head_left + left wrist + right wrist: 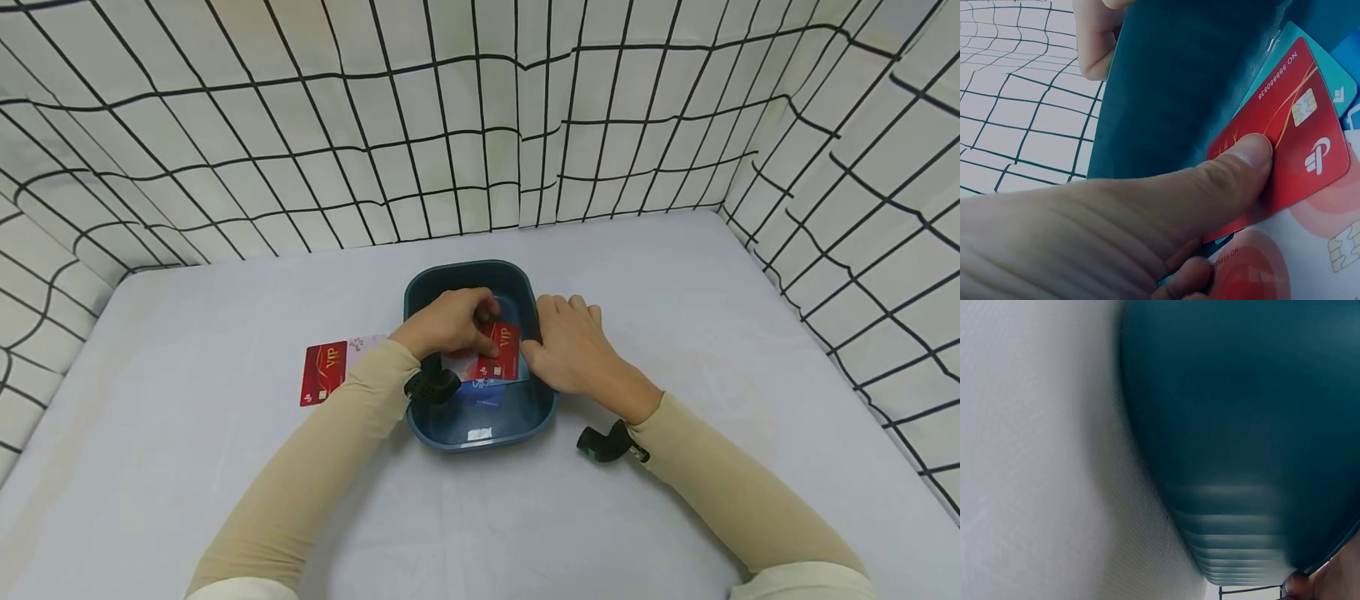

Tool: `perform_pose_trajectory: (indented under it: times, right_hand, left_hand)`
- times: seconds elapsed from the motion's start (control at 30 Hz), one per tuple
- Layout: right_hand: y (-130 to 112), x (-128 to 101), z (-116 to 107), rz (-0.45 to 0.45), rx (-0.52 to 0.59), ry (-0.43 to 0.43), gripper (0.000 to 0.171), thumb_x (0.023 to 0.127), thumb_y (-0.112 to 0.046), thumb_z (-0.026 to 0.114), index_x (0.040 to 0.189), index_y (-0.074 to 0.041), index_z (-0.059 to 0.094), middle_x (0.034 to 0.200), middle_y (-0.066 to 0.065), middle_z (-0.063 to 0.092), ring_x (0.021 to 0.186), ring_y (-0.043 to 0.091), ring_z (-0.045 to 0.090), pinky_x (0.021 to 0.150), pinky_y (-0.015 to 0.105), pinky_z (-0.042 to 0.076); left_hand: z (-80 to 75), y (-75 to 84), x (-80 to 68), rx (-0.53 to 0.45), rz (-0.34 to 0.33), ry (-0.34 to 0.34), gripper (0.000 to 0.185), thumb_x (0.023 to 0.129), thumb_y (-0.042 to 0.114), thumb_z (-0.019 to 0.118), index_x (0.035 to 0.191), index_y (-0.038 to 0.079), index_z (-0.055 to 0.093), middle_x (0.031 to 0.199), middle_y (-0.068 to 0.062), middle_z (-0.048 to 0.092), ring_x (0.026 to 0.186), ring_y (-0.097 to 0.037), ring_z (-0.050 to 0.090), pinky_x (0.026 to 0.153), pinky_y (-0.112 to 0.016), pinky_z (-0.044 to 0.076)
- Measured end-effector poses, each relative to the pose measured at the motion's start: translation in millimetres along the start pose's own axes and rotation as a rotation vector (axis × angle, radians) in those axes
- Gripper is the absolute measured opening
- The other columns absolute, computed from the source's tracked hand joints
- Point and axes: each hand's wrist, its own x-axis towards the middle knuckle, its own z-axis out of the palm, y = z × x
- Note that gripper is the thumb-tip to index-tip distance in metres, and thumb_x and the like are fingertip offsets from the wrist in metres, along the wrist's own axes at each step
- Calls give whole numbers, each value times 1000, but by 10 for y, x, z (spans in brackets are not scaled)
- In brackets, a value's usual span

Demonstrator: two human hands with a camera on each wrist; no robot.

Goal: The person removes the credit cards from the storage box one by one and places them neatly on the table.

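A dark teal plastic tub [480, 436] sits mid-table with several cards inside. My left hand [447, 322] reaches into it and pinches a red VIP card [500, 352] with a chip, thumb [1235, 169] on top of the red card [1291, 137]. Under it lie a teal card [1335, 81] and a white card with red circles [1310, 250]. My right hand [570, 350] holds the tub's right rim, fingers curled over the edge. The right wrist view shows only the tub's outer wall [1241, 437] close up. Another red VIP card [324, 372] lies on the table left of the tub.
A white card [365, 343] lies beside the red card on the table. The grey-white tabletop [187, 467] is fenced by white cloth walls with a black grid [480, 125] at the back and both sides.
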Motion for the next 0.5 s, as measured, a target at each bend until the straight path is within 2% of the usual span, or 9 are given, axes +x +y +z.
perform_pose_trajectory:
  times: [0.23,0.5]
  right_hand:
    - [1,1,-8,3,-2,0,23,91,-30,53,99,-9,51,87,7,53,86,29,42,76,39,27]
    - [-2,8,-5,1,-4,-5,23,90,-31,53,99,-9,51,87,7,53,86,29,42,76,40,28]
  left_hand:
    - [-15,15,-6,27,-27,16,62,81,32,89,132,10,61,127,-15,67,111,-29,66,95,-43,60]
    - [-8,13,-2,-3,-44,-23,59,83,30,86,133,11,59,129,-16,65,112,-29,64,96,-42,60]
